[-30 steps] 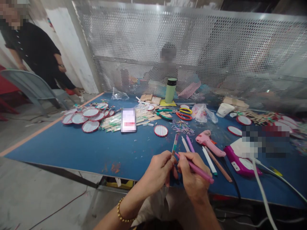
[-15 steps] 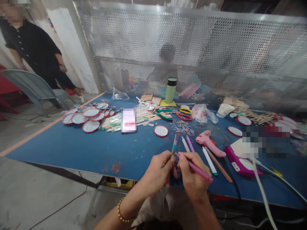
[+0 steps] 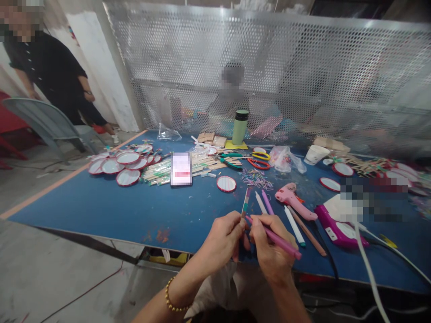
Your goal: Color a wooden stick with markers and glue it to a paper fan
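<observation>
Near the table's front edge, my left hand [image 3: 226, 235] is closed round a thin flat stick [image 3: 246, 202] that points up and away, its face coloured in purple, white and green bands. A pink marker pen [image 3: 282, 243] lies in the writing grip of my right hand [image 3: 274, 246]; its tip meets the stick beside my left fingers. The stick's lower end is hidden in my hand. Just beyond lie a white pen [image 3: 260, 202] and a purple pen [image 3: 268, 202]. A white pen with a green end [image 3: 295, 227] and a brown pen [image 3: 308, 232] are to the right.
A pink glue gun [image 3: 294, 200], a magenta power strip [image 3: 340, 229] with cables, and a round red-rimmed disc [image 3: 226, 184] lie around. Further back are a phone [image 3: 181, 169], bundled sticks [image 3: 155, 172], pliers [image 3: 232, 159], a green bottle [image 3: 239, 130] and stacked discs [image 3: 128, 158]. A person [image 3: 50, 67] stands left.
The pink marker's rear end has swung slightly right and down in my right hand. My left hand and the stick look nearly still.
</observation>
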### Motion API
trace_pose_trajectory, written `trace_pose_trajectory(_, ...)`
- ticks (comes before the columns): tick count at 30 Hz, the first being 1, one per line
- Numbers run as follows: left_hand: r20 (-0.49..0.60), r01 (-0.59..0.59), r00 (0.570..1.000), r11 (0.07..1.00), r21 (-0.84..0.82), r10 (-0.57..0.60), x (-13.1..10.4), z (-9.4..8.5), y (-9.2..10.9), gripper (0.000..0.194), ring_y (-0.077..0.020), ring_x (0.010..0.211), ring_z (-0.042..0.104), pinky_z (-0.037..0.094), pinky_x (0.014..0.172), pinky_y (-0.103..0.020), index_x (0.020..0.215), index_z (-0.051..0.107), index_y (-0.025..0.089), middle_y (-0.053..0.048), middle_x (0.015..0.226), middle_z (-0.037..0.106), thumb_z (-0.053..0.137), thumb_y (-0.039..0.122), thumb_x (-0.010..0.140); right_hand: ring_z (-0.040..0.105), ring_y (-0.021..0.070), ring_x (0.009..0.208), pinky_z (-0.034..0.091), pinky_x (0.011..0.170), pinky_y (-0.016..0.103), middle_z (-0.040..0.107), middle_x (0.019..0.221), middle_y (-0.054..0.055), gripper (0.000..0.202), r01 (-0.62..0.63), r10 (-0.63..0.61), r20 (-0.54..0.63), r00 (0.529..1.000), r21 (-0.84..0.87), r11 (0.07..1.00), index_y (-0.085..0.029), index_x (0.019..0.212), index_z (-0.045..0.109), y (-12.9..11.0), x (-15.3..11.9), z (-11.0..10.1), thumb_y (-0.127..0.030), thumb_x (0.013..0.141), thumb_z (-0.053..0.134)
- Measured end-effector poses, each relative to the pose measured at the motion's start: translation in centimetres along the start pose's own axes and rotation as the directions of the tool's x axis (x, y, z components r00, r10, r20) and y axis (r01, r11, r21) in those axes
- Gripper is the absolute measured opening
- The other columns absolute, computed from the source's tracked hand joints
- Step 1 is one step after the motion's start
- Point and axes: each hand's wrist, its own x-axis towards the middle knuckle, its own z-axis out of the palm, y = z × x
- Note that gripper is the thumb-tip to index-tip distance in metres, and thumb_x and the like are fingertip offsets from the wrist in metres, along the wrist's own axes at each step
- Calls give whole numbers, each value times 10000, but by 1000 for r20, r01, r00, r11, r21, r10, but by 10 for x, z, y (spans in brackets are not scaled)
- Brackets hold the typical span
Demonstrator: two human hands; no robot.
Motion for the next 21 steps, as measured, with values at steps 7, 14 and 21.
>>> trace_pose_trajectory(7,0,-4,1000,1000,-13,4,1,0,2,378,-75,359,434,323,398,-199,762,474,200,42,559,551,470,534,938,585,109,452,462,453,205,641,565,-32,198,0,0,5,1000,3,1000,-198,750,653,0,0,0,-221,931,576)
trace_pose_trajectory(14,-6,-6,1000,1000,0,6,1,0,2,354,-75,356,437,319,394,-194,752,457,204,50,545,533,449,502,943,556,96,429,441,432,196,611,536,-45,215,8,-8,41,999,-1,1000,-199,726,634,1,0,0,-219,930,569)
trace_pose_trajectory(21,-3,0,1000,1000,-1,0,1,0,1,343,-74,356,439,327,395,-193,757,468,201,42,561,559,471,494,935,603,118,481,496,489,219,656,588,-22,214,-2,2,24,1000,-13,1000,-204,757,656,2,0,1,-243,943,559)
